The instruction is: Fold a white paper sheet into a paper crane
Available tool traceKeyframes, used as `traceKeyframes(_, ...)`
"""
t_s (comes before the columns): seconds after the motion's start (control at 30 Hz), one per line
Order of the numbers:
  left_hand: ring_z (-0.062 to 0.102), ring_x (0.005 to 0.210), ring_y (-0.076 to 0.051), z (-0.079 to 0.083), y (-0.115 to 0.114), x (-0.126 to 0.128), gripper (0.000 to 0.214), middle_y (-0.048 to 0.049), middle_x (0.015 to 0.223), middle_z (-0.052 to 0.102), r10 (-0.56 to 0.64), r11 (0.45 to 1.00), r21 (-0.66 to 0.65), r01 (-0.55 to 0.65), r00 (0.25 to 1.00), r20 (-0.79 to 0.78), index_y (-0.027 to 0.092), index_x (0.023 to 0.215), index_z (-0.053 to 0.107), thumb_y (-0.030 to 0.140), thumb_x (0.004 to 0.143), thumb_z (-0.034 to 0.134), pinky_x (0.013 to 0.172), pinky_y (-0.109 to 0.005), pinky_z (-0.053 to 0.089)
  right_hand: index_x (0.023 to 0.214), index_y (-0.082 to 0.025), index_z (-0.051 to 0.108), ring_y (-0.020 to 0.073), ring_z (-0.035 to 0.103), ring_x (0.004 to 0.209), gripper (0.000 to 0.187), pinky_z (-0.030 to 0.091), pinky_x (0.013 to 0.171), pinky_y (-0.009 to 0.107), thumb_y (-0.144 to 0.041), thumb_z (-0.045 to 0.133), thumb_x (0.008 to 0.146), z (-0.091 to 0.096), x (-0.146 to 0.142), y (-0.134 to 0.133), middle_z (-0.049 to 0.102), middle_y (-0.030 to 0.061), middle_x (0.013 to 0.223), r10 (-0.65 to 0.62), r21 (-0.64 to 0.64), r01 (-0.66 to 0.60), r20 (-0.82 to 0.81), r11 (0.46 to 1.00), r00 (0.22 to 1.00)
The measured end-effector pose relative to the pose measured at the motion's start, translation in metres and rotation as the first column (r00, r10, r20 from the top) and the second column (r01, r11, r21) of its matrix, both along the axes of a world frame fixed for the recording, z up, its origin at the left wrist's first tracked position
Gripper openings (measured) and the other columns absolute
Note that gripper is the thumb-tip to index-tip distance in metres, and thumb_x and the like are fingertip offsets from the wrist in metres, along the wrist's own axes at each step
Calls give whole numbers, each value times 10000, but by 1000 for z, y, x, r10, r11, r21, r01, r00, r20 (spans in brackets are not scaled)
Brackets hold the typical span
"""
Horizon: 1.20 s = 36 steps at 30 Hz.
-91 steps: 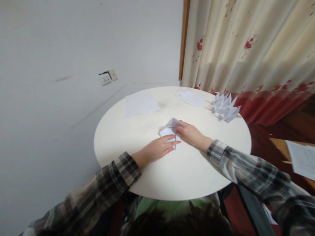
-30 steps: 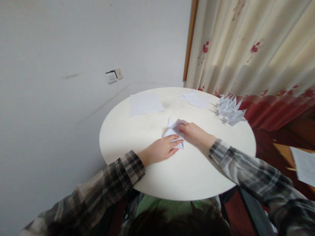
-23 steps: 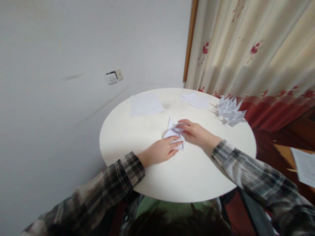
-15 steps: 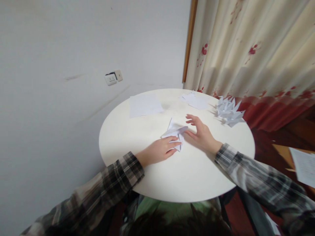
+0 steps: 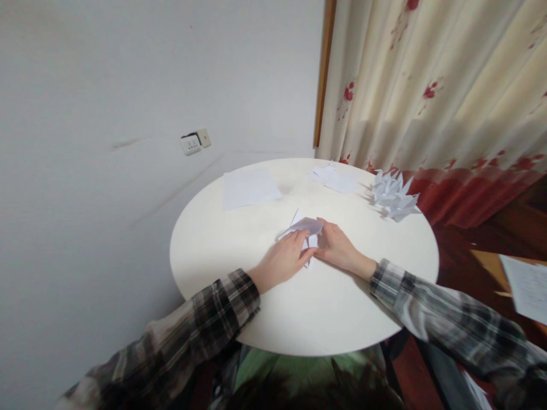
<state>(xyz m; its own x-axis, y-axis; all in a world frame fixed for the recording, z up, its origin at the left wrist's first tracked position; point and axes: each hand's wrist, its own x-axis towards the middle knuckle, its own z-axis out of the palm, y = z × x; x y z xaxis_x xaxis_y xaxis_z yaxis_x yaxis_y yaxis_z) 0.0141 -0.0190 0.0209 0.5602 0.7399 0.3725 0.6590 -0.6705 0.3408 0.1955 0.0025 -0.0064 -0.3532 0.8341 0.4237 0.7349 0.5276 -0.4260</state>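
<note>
A partly folded sheet of white paper (image 5: 311, 226) lies on the round white table (image 5: 325, 316), with one flap raised and a narrow point sticking up at its far left. My left hand (image 5: 285, 257) grips it from the left, fingers over the near folds and thumb toward the near tip. From the right, my right hand (image 5: 337, 245) holds the paper's right edge between thumb and fingers. The fingers cover part of the lower folds.
Folded white paper pieces with pointed tips (image 5: 394, 195) cluster at the table's right edge. A flat white sheet (image 5: 251, 188) lies at the back left, more paper (image 5: 335, 177) at the back. A wall with a socket (image 5: 190, 144) stands behind; a curtain (image 5: 384, 85) hangs at the right.
My right hand has moved in from the right and closed on the paper's right edge. My left fingers have shifted up onto the flap. The view has tilted slightly.
</note>
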Motion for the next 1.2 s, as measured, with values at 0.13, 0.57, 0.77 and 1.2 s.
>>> traceKeyframes(0.13, 546, 967, -261, -1, 18, 28, 152, -98, 943, 594, 117, 991, -71, -110, 989, 95, 140, 879, 557, 286, 851, 523, 882, -400, 410, 1218, -108, 419, 285, 520, 1061, 624, 390, 918, 429, -333, 640, 679, 2, -3, -1, 558, 170, 1151, -15, 13, 15, -2, 1000, 1000)
traceKeyframes(0.57, 433, 518, -102, -16, 48, 37, 243, 63, 527, 438, 302, 917, -365, -163, 881, 364, 177, 584, 423, 193, 727, 620, 484, -218, 301, 1327, -72, 306, 331, 476, 1144, 925, 368, 961, 470, -522, 696, 619, 6, -10, -6, 479, 218, 1273, -93, -41, 93, -8, 995, 996)
traceKeyframes(0.77, 475, 550, -101, -24, 55, 35, 193, 52, 570, 488, 294, 905, -415, -96, 846, 445, 160, 629, 474, 209, 701, 647, 505, -211, 349, 1360, -73, 274, 346, 431, 1204, 1001, 349, 986, 490, -568, 702, 602, 2, -8, -5, 437, 230, 1318, -77, -30, 77, 3, 997, 997)
traceKeyframes(1.2, 518, 574, -111, -33, 60, 35, 211, 41, 583, 512, 280, 882, -471, 2, 802, 528, 156, 647, 474, 237, 709, 659, 541, -221, 395, 1365, -75, 278, 350, 423, 1211, 1009, 337, 992, 492, -600, 687, 606, 3, -8, -7, 442, 230, 1317, -74, -41, 75, 12, 996, 997)
